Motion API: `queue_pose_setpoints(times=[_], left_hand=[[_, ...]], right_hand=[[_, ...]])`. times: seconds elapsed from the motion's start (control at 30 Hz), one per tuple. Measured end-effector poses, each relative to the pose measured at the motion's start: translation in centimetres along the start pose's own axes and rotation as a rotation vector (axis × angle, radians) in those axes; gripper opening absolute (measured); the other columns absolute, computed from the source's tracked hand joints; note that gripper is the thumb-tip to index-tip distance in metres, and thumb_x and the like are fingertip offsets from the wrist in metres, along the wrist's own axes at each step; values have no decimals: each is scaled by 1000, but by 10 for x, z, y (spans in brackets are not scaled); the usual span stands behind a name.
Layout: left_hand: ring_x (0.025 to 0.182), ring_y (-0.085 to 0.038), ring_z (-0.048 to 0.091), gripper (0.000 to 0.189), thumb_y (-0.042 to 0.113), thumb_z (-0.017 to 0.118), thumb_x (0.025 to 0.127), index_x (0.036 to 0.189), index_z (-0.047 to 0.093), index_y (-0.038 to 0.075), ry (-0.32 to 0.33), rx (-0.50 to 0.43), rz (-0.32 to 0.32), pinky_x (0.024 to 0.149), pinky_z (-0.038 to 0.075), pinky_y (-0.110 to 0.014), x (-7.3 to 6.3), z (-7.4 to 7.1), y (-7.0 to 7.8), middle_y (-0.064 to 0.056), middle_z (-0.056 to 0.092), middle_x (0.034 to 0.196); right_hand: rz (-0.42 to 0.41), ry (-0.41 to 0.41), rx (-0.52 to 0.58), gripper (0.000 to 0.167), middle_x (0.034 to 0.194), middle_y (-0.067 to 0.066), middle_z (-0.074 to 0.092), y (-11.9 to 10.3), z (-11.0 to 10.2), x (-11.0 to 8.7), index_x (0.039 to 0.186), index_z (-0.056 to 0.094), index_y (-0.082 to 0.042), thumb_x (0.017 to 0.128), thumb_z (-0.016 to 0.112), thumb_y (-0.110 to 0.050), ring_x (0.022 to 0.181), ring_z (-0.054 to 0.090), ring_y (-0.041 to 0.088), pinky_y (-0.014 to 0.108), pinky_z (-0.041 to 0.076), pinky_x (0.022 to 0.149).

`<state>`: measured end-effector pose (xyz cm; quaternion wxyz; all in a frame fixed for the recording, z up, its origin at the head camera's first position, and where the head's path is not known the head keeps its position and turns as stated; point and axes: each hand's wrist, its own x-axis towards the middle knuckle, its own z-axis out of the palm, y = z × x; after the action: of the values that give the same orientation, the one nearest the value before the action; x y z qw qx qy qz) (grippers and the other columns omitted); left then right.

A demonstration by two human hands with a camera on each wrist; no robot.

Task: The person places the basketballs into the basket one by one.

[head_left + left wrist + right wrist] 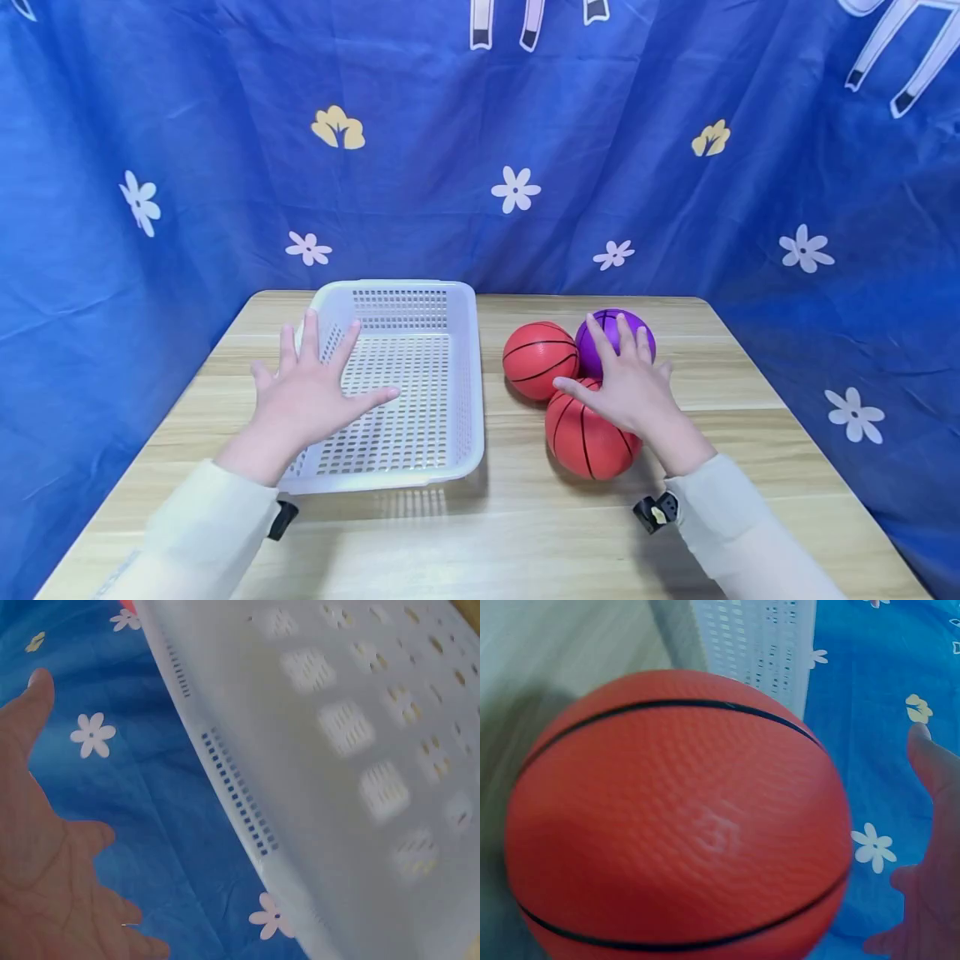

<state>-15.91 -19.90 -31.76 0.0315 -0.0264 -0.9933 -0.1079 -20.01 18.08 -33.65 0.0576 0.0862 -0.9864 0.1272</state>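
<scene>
Step status: judged from the spread, unloaded grips, this is a ready position ahead of any grasp.

1. Curtain (420, 192): blue, printed with flowers; forms the background behind the worktop and along both sides.

2. Worktop (510, 542): light wood-grain surface. Carries the basket and the three balls.

3. Basket (390, 480): white, perforated, rectangular, mouth upward. Stands left of centre, well apart from the balls. No ball is visible inside it.

4. Left grip (303, 400): raised over the left side of the basket, fingers spread, holding nothing. The left wrist view shows a gap between fingers and rim.

5. Right grip (633, 392): raised over the balls, fingers spread, holding nothing. The right wrist view shows the thumb clear of the ball's outline.

6. Balls: grouped closely on the right side of the worktop. The near red ball (588, 442) lies in front; the far red ball (540, 360) lies behind it and to the left; the purple ball (589, 354) lies at the back, partly covered by the right grip's fingers.

Next move, as judged: a pick-up would call for lowering the right grip and curling the fingers around one ball without disturbing its neighbours.
</scene>
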Motion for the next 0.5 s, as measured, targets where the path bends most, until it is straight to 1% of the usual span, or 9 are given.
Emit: queue_pose_setpoints(times=[0.13, 0.23, 0.37, 0.5], left_hand=[[132, -55, -16, 115, 90, 38, 69, 154, 11, 19, 29, 12, -1, 87, -1, -83, -1, -8, -8, -28, -18, 151], [132, -55, -15, 114, 89, 41, 69, 154, 11, 18, 34, 3, -13, 88, 1, -82, -1, -13, -15, -29, -17, 151], [132, -54, -17, 113, 87, 43, 71, 154, 8, 19, 29, -6, -25, 88, 0, -82, -2, -16, -25, -29, -19, 150], [132, -55, -14, 112, 84, 47, 72, 154, 10, 18, 43, -7, -26, 87, -1, -82, -3, -17, -36, -29, -18, 150]], right_hand=[[-2, 25, 7, 103, 154, 24, 8, 2, -8, 1, 155, 7, -28, 75, 48, -81, 137, 6, 50, 82, 14, 88], [2, 31, 14, 103, 155, 24, 7, 4, -13, 2, 154, 5, -29, 76, 50, -79, 137, 6, 50, 82, 14, 88], [4, 37, 19, 103, 155, 23, 6, 8, -16, 2, 154, 4, -29, 76, 49, -80, 137, 7, 50, 82, 15, 88], [-1, 54, 24, 102, 155, 23, 8, 12, -16, 1, 155, 5, -28, 77, 53, -76, 136, 9, 50, 81, 18, 88]])
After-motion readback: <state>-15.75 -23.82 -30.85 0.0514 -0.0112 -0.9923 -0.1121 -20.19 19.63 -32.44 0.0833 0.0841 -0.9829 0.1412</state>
